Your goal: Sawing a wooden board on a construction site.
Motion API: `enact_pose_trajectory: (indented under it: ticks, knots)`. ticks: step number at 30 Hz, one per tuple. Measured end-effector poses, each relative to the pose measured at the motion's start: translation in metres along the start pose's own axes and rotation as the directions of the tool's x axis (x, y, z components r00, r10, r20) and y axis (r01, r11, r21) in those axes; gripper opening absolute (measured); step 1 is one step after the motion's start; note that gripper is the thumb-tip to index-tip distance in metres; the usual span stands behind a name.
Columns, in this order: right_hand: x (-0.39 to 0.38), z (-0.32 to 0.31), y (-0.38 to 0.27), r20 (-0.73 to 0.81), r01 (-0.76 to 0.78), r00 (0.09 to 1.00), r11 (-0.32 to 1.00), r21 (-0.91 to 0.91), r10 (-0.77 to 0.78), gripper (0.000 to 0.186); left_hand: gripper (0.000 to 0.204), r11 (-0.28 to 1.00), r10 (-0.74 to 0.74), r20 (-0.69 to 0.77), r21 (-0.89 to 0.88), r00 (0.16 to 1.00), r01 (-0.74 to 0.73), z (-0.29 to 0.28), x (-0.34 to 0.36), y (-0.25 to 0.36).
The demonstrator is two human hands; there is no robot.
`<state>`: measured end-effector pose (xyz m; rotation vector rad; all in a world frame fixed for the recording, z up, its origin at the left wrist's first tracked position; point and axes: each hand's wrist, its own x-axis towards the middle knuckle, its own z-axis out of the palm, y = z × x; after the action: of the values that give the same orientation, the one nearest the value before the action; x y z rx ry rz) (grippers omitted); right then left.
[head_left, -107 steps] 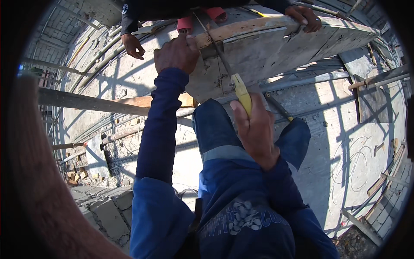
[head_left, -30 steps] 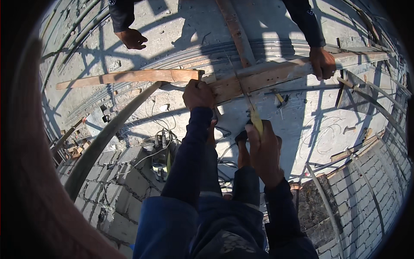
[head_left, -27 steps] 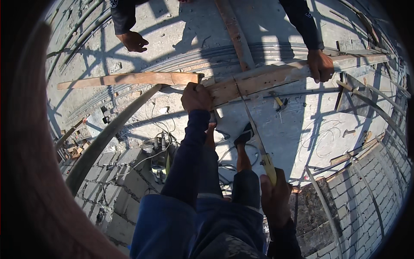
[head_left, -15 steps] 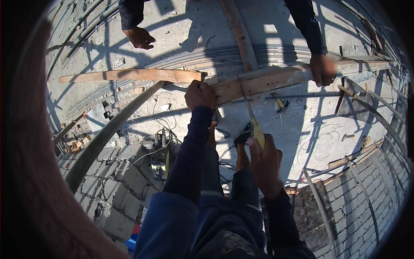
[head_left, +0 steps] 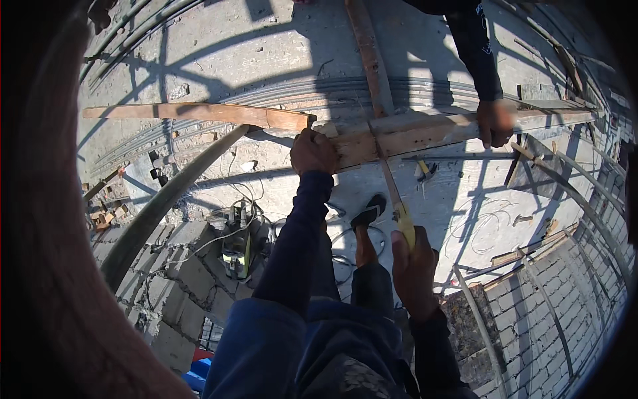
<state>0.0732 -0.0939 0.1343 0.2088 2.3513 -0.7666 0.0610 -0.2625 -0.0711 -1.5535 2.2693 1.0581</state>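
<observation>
My right hand point(head_left: 415, 272) is closed around the yellow handle of a handsaw point(head_left: 391, 183). Its blade points away from me and crosses a wooden beam point(head_left: 428, 133), seemingly set into the wood. At the beam's left end, my left hand point(head_left: 314, 151) is closed over the wood, a short way left of the blade. Farther right, a co-worker's hand point(head_left: 495, 123) rests on the same beam. Just beyond my left hand ends another reddish plank point(head_left: 199, 113), stretching off to the left.
A narrow timber point(head_left: 372, 60) runs away from the beam. A pole point(head_left: 173, 193) slants up from the lower left. Below lie a hammer point(head_left: 425, 171), a corded green-and-black machine point(head_left: 237, 246) and grey blocks point(head_left: 176, 286). A block wall point(head_left: 538, 312) stands at right.
My right hand has drawn the saw back toward me, so its handle sits lower. My left hand stays on the beam. The co-worker's other hand has left its place at the upper left.
</observation>
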Motion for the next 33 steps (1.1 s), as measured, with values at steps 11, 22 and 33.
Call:
enact_pose_trajectory:
  ticks: [11, 22, 33]
  knots:
    - [0.082, 0.029, 0.003, -0.036, 0.193, 0.98, 0.979, -0.058, -0.196, 0.031, 0.03, 0.996, 0.054, 0.006, 0.073, 0.999, -0.054, 0.011, -0.006, 0.0]
    - [0.105, 0.032, 0.003, 0.001, 0.236, 0.971, 0.966, -0.11, -0.237, 0.029, 0.03, 0.998, 0.057, 0.023, -0.014, 0.998, -0.056, 0.009, -0.005, 0.007]
    - [-0.024, -0.019, 0.005, 0.098, -0.088, 0.991, 0.996, -0.006, 0.088, 0.026, 0.03, 0.998, 0.065, -0.056, 0.022, 0.996, -0.064, -0.011, -0.005, 0.005]
